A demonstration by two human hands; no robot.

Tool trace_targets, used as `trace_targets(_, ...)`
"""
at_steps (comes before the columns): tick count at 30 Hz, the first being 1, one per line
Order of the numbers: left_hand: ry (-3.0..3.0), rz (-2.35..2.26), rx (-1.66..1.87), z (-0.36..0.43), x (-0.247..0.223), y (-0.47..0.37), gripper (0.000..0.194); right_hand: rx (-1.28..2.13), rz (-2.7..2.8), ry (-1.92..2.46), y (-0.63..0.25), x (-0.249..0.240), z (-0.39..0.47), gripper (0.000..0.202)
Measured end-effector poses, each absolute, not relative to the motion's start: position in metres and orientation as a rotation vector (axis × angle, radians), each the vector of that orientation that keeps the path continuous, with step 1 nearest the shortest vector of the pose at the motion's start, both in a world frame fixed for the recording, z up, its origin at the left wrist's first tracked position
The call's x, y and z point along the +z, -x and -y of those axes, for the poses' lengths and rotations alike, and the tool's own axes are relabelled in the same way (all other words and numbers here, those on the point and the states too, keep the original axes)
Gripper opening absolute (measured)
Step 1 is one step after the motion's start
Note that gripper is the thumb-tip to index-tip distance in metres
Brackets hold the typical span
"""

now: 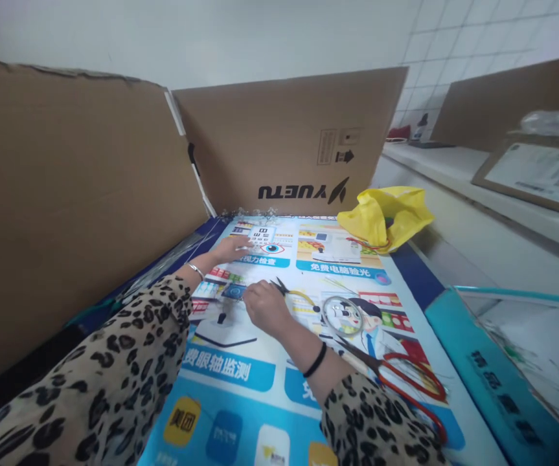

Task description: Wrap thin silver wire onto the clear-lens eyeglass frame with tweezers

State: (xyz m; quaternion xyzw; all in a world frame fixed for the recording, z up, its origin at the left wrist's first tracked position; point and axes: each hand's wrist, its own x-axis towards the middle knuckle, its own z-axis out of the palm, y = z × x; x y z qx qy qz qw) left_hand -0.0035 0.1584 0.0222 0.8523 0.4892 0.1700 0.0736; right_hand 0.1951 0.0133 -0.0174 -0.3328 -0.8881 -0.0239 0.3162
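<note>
My left hand [233,248] lies over the printed poster sheet [269,336] near an eye-chart picture, its fingers stretched forward, with no object visible in them. My right hand [267,307] is closed, knuckles up, above the middle of the sheet; whatever its fingers pinch is hidden. Right beside it are small pliers [298,295] with dark jaws and yellow handles. Further right lies a round clear roll or ring [342,316]. Red-handled scissors [400,375] rest by my right forearm.
Tall cardboard panels [284,142] stand behind and on the left. Small clear beads or trinkets [264,213] line the far edge. A yellow bag [388,217] sits at the back right. A teal box [497,382] stands right, below a white shelf [454,165] with a parcel [541,175].
</note>
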Motion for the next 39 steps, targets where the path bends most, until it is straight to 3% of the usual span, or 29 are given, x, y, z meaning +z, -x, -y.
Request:
trace_targets(9, -2.284, -1.709, 0.873, -0.095, 0.052, 0.021, 0.035, 0.027, 2.312, 0.941, -0.202, -0.013, -0.018, 0.021)
trace_targets(17, -2.299, -1.461, 0.759, -0.007, 0.028, 0.044, 0.039, 0.066, 2.341, 1.071, -0.196, -0.009, -0.011, 0.023)
trace_targets(26, -2.568, -1.220, 0.486, -0.025, -0.005, 0.057, 0.048, 0.076, 2.380, 1.251, -0.189, -0.013, -0.011, 0.032)
trace_targets(39, -2.599, -1.202, 0.545, -0.026, -0.010, 0.050, 0.053, 0.079, 2.339, 1.316, -0.189, -0.022, -0.022, 0.042)
